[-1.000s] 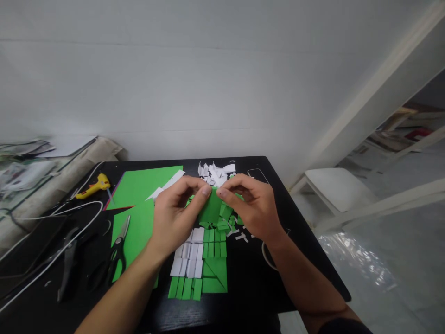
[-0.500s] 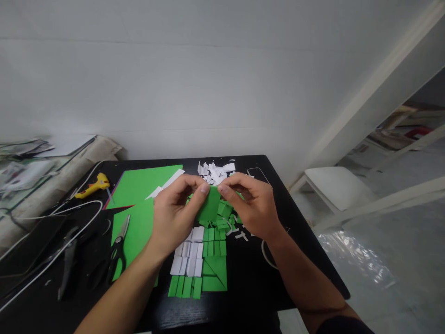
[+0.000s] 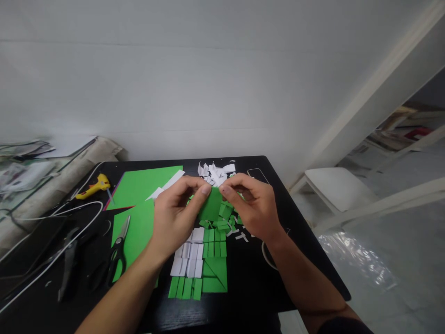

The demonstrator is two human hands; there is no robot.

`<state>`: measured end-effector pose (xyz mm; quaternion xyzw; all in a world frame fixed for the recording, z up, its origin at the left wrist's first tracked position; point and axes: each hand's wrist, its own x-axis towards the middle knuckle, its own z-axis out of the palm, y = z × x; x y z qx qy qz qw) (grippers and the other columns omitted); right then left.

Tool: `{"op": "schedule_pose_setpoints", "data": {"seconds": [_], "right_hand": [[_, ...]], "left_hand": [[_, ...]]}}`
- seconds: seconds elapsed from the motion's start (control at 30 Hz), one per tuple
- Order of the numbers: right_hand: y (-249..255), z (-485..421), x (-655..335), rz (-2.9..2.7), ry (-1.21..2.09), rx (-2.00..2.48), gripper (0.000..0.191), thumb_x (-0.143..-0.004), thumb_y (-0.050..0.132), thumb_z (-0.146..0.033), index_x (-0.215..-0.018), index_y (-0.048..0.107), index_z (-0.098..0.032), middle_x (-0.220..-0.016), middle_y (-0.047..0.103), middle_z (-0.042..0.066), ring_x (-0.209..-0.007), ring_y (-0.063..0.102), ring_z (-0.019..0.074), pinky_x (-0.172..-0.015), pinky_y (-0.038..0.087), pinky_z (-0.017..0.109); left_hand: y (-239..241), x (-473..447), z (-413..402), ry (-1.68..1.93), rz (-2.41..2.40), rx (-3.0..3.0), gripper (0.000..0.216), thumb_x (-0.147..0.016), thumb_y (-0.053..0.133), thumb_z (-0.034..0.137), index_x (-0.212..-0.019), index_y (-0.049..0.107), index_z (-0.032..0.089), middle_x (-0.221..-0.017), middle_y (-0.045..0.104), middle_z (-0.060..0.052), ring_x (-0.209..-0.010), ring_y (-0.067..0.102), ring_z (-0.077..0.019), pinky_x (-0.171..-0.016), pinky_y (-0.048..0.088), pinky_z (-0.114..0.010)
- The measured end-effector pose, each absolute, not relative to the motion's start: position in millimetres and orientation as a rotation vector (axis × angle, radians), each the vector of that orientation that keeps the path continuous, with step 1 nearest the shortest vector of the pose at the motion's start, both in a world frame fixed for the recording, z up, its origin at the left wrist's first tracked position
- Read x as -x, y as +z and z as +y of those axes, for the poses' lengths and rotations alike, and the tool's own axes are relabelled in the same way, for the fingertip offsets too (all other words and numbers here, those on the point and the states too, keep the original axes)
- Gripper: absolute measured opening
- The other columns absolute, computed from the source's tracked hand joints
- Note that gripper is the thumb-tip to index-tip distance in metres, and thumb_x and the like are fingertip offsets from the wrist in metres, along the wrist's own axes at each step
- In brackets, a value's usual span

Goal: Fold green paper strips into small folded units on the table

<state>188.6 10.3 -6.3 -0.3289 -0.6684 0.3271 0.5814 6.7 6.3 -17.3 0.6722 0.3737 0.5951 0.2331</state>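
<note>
My left hand [image 3: 175,215] and my right hand [image 3: 252,206] meet above the black table [image 3: 250,283], both pinching the top edge of one small green paper piece [image 3: 210,207]. Thumbs and forefingers are pressed on it, the other fingers curled. Under the hands lie rows of folded white paper pieces [image 3: 189,260] and green paper pieces [image 3: 213,243], plus a larger green folded square [image 3: 215,276]. A heap of white paper scraps [image 3: 215,172] sits just beyond the fingers.
A big green sheet [image 3: 142,190] lies at the left with scissors [image 3: 116,255] on its edge. A yellow glue gun [image 3: 93,185], white cables [image 3: 52,260] and dark pliers [image 3: 67,264] are further left. A phone [image 3: 257,175] lies at the back right. A white stool [image 3: 335,188] stands right.
The green piece has shifted slightly between my fingertips; my hands stay in almost the same place.
</note>
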Motion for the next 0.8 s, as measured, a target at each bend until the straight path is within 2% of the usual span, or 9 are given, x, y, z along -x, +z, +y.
{"op": "schedule_pose_setpoints", "data": {"seconds": [0.23,0.43,0.67,0.8], "right_hand": [[-5.9,10.7,-190.3,-1.521,0.772,0.784,0.014,-0.098,0.073,-0.028,-0.085,0.075,-0.023,-0.078,0.073,0.000,-0.070,0.066,0.0150,-0.070,0.059,0.032],[-6.3,11.2,-190.7,-1.551,0.778,0.783,0.015,-0.098,0.073,-0.028,-0.084,0.074,-0.023,-0.078,0.073,0.000,-0.070,0.066,0.0150,-0.068,0.058,0.031],[-5.4,11.7,-190.2,-1.523,0.776,0.805,0.013,-0.098,0.075,-0.030,-0.087,0.077,-0.023,-0.077,0.074,0.000,-0.069,0.067,0.0145,-0.067,0.058,0.030],[-6.4,13.3,-191.2,-1.489,0.875,0.779,0.019,-0.102,0.072,-0.036,-0.092,0.079,-0.022,-0.078,0.073,0.000,-0.069,0.068,0.0135,-0.065,0.059,0.028]], "left_hand": [[-13.0,-4.6,7.1,1.618,1.029,-1.864,0.011,-0.103,0.070,0.027,-0.094,0.075,0.023,-0.082,0.074,0.001,-0.074,0.067,-0.0110,-0.068,0.055,-0.023],[-16.2,-4.3,7.0,1.647,1.035,-1.927,0.010,-0.104,0.069,0.026,-0.095,0.073,0.023,-0.082,0.071,0.001,-0.073,0.064,-0.0121,-0.068,0.053,-0.026],[-18.9,-3.7,9.9,1.689,1.037,-1.935,0.008,-0.104,0.070,0.024,-0.099,0.075,0.024,-0.088,0.075,0.001,-0.079,0.067,-0.0125,-0.072,0.053,-0.027],[-17.8,-2.7,12.8,1.760,1.026,-2.005,0.008,-0.103,0.071,0.020,-0.100,0.076,0.025,-0.093,0.075,0.001,-0.088,0.067,-0.0129,-0.078,0.053,-0.028]]}}
